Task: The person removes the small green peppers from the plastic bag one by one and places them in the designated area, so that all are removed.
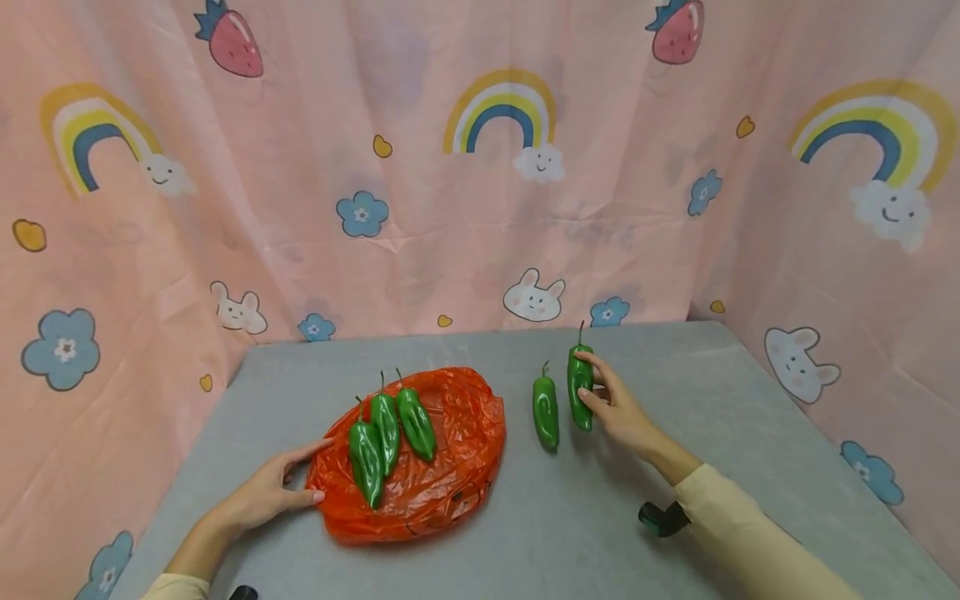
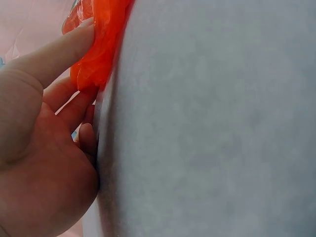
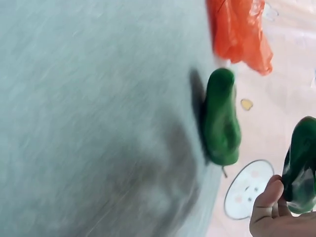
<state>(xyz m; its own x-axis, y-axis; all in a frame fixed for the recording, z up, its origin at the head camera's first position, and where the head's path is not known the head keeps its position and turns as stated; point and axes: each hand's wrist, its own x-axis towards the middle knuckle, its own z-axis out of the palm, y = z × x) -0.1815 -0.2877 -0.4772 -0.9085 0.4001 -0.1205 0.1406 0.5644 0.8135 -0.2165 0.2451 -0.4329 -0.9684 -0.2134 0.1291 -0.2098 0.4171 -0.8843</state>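
My right hand point(image 1: 618, 412) holds a long green pepper point(image 1: 577, 387) between thumb and fingers, its thin stem pointing away. In the right wrist view this held pepper point(image 3: 301, 163) is raised off the table. A second green pepper point(image 1: 546, 412) lies just left of it on the table. My left hand point(image 1: 262, 492) touches the left edge of a crumpled red plastic bag point(image 1: 450, 492), with thumb and forefinger spread apart. Thumb point(image 2: 69, 49) and fingers lie against the bag in the left wrist view. Three green peppers point(image 1: 386, 433) lie side by side on the bag.
The grey table point(image 1: 517, 533) meets a pink curtain point(image 1: 420, 275) printed with rainbows, rabbits and flowers at the back and sides. A small black device point(image 1: 663, 518) is at my right wrist.
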